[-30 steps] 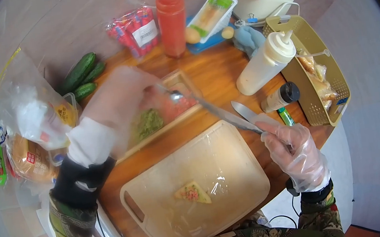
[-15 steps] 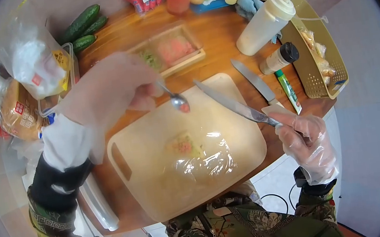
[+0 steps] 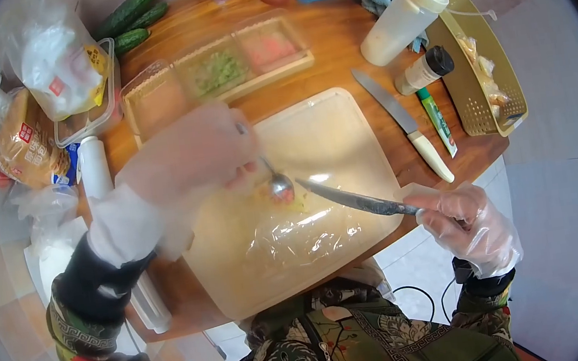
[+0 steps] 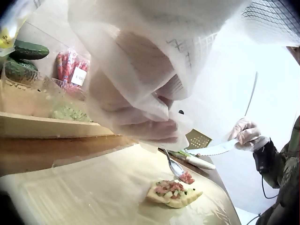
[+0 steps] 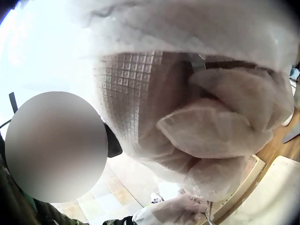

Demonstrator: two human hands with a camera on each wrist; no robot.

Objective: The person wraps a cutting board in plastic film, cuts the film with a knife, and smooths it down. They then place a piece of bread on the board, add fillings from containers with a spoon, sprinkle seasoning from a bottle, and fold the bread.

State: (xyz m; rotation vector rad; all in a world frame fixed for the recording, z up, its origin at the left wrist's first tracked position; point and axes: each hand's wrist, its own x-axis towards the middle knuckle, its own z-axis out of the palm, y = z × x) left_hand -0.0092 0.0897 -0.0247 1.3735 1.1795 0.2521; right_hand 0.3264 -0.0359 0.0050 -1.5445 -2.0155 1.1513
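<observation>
My gloved left hand (image 3: 190, 153) grips a metal spoon (image 3: 281, 187) whose bowl hangs just above a small topped bread piece (image 3: 298, 203) on the cutting board (image 3: 244, 281). In the left wrist view, pink bits lie in the spoon (image 4: 176, 169), and the bread piece (image 4: 174, 194) carries pink and green bits. My gloved right hand (image 3: 472, 226) holds a knife (image 3: 357, 202) by its handle, blade pointing left over the board. Behind the board stands a wooden box (image 3: 264, 74) with chopped green (image 3: 220, 71) and pink food (image 3: 269, 48) in compartments.
A second knife (image 3: 388, 102) lies right of the board, near a green tube (image 3: 437, 121), a black-capped shaker (image 3: 421, 74) and a white squeeze bottle (image 3: 400, 23). A basket (image 3: 467, 91) stands far right. Cucumbers (image 3: 128, 12), a plastic tub (image 3: 113, 94) and bagged bread (image 3: 27, 142) are at left.
My left hand has moved from over the box to over the board with the spoon, now above the bread piece. The knife stays in my right hand. The head view has shifted.
</observation>
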